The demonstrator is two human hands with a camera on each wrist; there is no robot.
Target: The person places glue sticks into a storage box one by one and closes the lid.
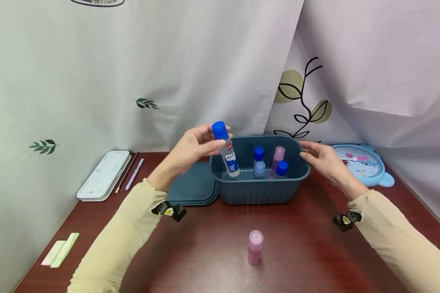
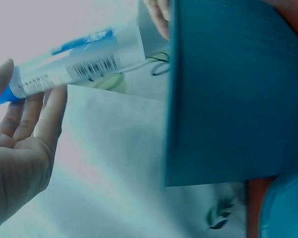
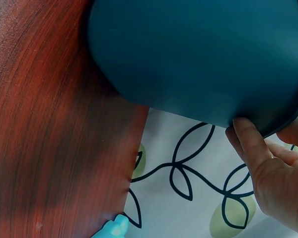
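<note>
Over the left end of the dark blue bin [image 1: 260, 189], at about 10 o'clock from its middle, the left hand [image 1: 190, 151] pinches a clear glue tube [image 1: 228, 156] just under its blue cap [image 1: 219, 130], fingers curled round it. The tube leans, its base dipping inside the bin's left wall. The right hand [image 1: 320, 158] rests on the bin's rim at 3 o'clock, fingers nearly straight and touching the outer wall, holding nothing; the right wrist view shows the fingertips [image 3: 248, 134] against that wall.

To do this step well, I judge the tube should be brought upright before it is let go, and set into the free space at the left, away from the three bottles [image 1: 269, 165] standing in the middle. The steadying hand should keep the bin from sliding on the surface [image 1: 212, 244].

A pink bottle [image 1: 254, 247] stands alone at 6 o'clock, well apart from the bin. A blue lid [image 1: 192, 187] lies flat just beside the bin at 9 o'clock.

Whether the tube's base touches the bin floor cannot be told; the near wall hides it. The left wrist view is washed out, the label print unreadable. The clock [image 1: 364, 165] at 3 o'clock is partly hidden behind the right hand.
</note>
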